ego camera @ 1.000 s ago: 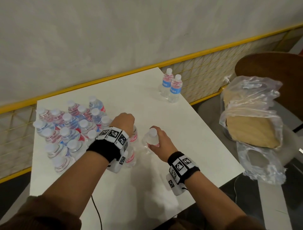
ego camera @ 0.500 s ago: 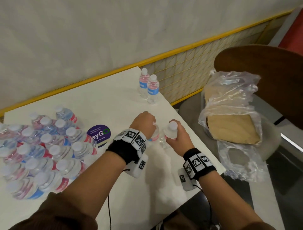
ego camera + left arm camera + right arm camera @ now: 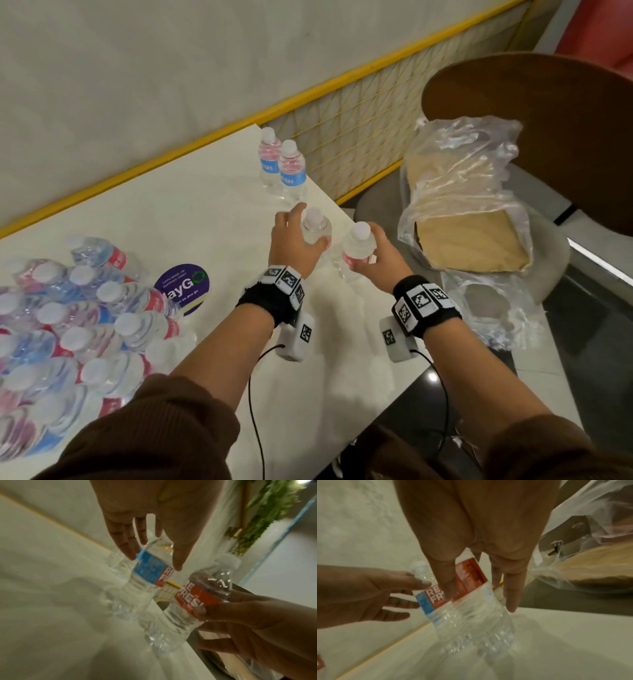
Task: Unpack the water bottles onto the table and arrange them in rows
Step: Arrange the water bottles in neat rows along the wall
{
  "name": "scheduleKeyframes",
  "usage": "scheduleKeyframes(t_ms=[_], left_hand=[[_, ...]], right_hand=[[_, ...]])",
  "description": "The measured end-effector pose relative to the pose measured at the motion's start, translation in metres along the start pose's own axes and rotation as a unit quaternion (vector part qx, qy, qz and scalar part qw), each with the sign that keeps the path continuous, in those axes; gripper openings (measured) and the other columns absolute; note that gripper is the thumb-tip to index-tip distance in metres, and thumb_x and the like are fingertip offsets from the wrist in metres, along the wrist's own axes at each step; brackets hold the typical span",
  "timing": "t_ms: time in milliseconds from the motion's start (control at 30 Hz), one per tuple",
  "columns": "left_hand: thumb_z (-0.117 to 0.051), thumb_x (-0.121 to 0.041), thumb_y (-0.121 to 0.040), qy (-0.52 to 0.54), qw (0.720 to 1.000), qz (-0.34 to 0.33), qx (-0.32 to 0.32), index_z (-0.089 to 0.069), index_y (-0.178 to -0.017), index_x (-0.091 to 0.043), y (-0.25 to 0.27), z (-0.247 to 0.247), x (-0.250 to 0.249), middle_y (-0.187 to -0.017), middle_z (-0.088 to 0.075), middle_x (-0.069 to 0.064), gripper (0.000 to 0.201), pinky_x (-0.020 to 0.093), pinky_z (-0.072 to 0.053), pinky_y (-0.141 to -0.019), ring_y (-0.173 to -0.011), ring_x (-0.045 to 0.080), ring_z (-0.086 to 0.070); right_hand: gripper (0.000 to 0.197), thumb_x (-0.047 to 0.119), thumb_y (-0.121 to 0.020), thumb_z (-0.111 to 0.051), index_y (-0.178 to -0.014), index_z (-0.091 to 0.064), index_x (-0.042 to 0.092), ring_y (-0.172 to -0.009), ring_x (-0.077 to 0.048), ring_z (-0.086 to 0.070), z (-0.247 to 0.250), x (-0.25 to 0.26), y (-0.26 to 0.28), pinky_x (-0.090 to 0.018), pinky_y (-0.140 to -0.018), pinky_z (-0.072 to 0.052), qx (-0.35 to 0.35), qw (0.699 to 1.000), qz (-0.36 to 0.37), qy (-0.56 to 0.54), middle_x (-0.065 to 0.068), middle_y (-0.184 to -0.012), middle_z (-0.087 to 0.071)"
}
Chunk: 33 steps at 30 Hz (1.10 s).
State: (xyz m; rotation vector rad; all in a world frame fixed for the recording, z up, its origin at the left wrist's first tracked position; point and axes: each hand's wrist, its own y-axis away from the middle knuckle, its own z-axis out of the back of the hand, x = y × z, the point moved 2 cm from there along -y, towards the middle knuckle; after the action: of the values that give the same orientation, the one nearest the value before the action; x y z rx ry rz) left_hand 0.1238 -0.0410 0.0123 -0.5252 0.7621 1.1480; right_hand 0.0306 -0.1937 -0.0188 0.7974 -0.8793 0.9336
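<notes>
Two clear water bottles with red and blue labels are in my hands, near the right edge of the white table. My left hand grips one bottle between thumb and fingers, just short of two bottles standing upright at the far right corner. My right hand grips the other bottle by its label, close beside the first. In the left wrist view my left hand reaches around its bottle. In the right wrist view my right hand holds the red-labelled bottle, its base near the tabletop.
Several bottles lie and stand in a loose heap at the table's left, beside a purple round sticker. Off the right edge, a crumpled plastic wrap with cardboard rests on a chair. A yellow-framed mesh rail runs behind.
Both hands carried their bottles away from the heap, toward the far right corner and the two standing bottles. The head view swung to the right.
</notes>
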Motion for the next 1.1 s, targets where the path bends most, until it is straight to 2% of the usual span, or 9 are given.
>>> scheduleKeyframes(t_ms=[133, 267, 433, 533, 667, 767, 833, 967, 1100], left_hand=[[-0.082, -0.012, -0.068, 0.044, 0.990, 0.113, 0.068, -0.025, -0.146, -0.014, -0.002, -0.026, 0.032, -0.145, -0.034, 0.009, 0.097, 0.040, -0.037, -0.109, -0.133, 0.027, -0.039], [-0.074, -0.006, -0.077, 0.063, 0.985, 0.124, 0.097, -0.030, -0.142, -0.013, -0.013, -0.044, 0.040, -0.143, -0.044, 0.008, 0.079, 0.032, -0.034, -0.108, -0.130, 0.027, -0.044], [-0.082, -0.013, -0.069, 0.120, 0.981, 0.148, 0.027, -0.045, -0.124, -0.010, -0.030, -0.051, 0.044, -0.125, -0.058, 0.009, 0.066, 0.026, -0.043, -0.093, -0.114, 0.027, -0.057], [-0.088, -0.018, -0.060, 0.135, 0.976, 0.171, -0.033, -0.043, -0.123, -0.011, -0.044, -0.050, 0.041, -0.123, -0.055, 0.009, 0.078, 0.042, -0.047, -0.099, -0.114, 0.029, -0.056], [-0.086, -0.006, -0.060, 0.132, 0.984, 0.116, -0.031, -0.027, -0.141, -0.015, -0.050, -0.042, 0.032, -0.140, -0.039, 0.007, 0.101, 0.040, -0.039, -0.108, -0.128, 0.025, -0.043], [-0.078, 0.003, -0.065, 0.166, 0.961, 0.214, -0.049, -0.021, -0.142, -0.018, -0.032, -0.036, 0.027, -0.143, -0.028, 0.009, 0.098, 0.034, -0.040, -0.104, -0.128, 0.027, -0.042], [-0.073, 0.001, -0.069, 0.148, 0.955, 0.252, -0.049, -0.027, -0.135, -0.014, -0.006, -0.037, 0.018, -0.138, -0.029, 0.012, 0.083, 0.029, -0.039, -0.096, -0.121, 0.030, -0.045], [-0.071, -0.002, -0.065, 0.169, 0.985, -0.006, -0.044, -0.039, -0.125, -0.007, 0.036, -0.039, -0.011, -0.125, -0.038, 0.010, 0.069, 0.029, -0.037, -0.099, -0.116, 0.026, -0.042], [-0.073, -0.017, -0.070, 0.110, 0.976, -0.155, 0.109, -0.038, -0.134, -0.020, 0.040, -0.045, -0.035, -0.135, -0.037, -0.002, 0.073, 0.016, -0.034, -0.091, -0.123, 0.017, -0.037]], right_hand=[[0.091, 0.019, -0.065, -0.083, -0.138, -0.028, 0.022, -0.122, -0.020, -0.046, -0.011, -0.023, 0.007, -0.041, -0.104, -0.043, -0.043, 0.998, -0.052, -0.001, -0.007, -0.138, -0.039], [0.087, 0.022, -0.070, -0.081, -0.138, -0.027, 0.020, -0.120, -0.024, -0.049, -0.021, -0.032, 0.011, -0.039, -0.101, -0.045, -0.067, 0.994, -0.081, -0.025, -0.008, -0.138, -0.040], [0.077, 0.022, -0.078, -0.075, -0.142, -0.030, 0.023, -0.122, -0.024, -0.048, -0.022, -0.029, 0.007, -0.039, -0.103, -0.044, -0.077, 0.993, -0.088, 0.000, -0.008, -0.139, -0.040], [0.085, 0.021, -0.073, -0.077, -0.142, -0.027, 0.025, -0.130, -0.023, -0.039, -0.013, -0.017, 0.007, -0.041, -0.108, -0.037, -0.058, 0.996, -0.058, 0.035, -0.006, -0.141, -0.036], [0.083, 0.026, -0.072, -0.077, -0.140, -0.028, 0.026, -0.134, -0.016, -0.032, 0.015, 0.034, 0.017, -0.038, -0.112, -0.030, -0.095, 0.994, 0.048, 0.037, 0.002, -0.142, -0.032], [0.063, 0.035, -0.080, -0.070, -0.135, -0.040, 0.024, -0.127, -0.015, -0.039, 0.030, 0.094, 0.010, -0.031, -0.105, -0.034, -0.120, 0.974, 0.128, 0.140, 0.002, -0.135, -0.044], [0.049, 0.037, -0.084, -0.065, -0.128, -0.049, 0.024, -0.121, -0.016, -0.045, 0.031, 0.122, -0.007, -0.028, -0.097, -0.038, -0.077, 0.962, 0.128, 0.228, 0.002, -0.128, -0.051], [0.034, 0.031, -0.087, -0.061, -0.119, -0.056, 0.020, -0.106, -0.018, -0.053, 0.039, 0.149, -0.037, -0.027, -0.083, -0.039, 0.005, 0.943, 0.075, 0.324, -0.004, -0.121, -0.056], [0.033, 0.027, -0.087, -0.063, -0.117, -0.057, 0.017, -0.096, -0.018, -0.054, 0.049, 0.166, -0.048, -0.027, -0.077, -0.038, 0.032, 0.929, 0.055, 0.364, -0.005, -0.113, -0.060]])
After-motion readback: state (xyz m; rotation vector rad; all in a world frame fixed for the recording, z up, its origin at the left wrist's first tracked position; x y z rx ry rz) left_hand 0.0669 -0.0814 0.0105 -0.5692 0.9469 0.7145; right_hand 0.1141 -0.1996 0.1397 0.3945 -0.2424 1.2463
